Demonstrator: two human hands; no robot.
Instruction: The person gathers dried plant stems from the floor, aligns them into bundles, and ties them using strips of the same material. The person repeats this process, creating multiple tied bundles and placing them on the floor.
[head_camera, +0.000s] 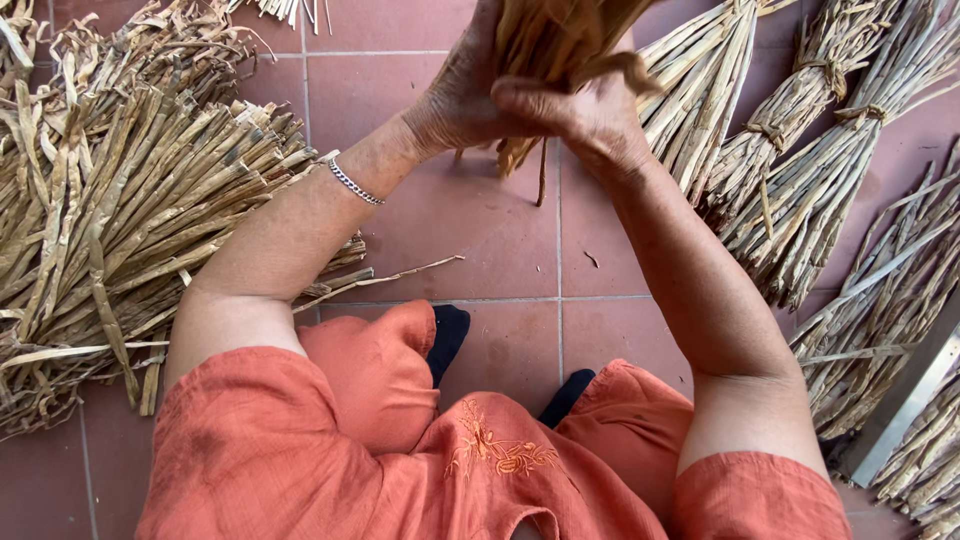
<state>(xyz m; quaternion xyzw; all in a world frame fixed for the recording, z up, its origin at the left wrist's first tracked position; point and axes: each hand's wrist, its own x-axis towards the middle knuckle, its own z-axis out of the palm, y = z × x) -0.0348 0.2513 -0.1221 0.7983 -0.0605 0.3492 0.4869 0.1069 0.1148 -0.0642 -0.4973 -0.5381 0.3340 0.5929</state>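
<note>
Both my hands are raised in front of me around a bunch of dried tan plant strips (560, 40). My left hand (465, 90) grips the bunch from the left; a thin silver bracelet (355, 183) circles that wrist. My right hand (585, 115) closes on the bunch from the right, thumb pointing left across it. The bunch's lower ends (520, 155) hang below my hands above the red tiled floor (480, 240). Its top runs out of view.
A big loose pile of dried strips (110, 220) lies on the left. Several tied bundles (800, 170) lie on the right, more by a metal rail (915, 400). My orange-clad knees and dark socks (450, 335) are below.
</note>
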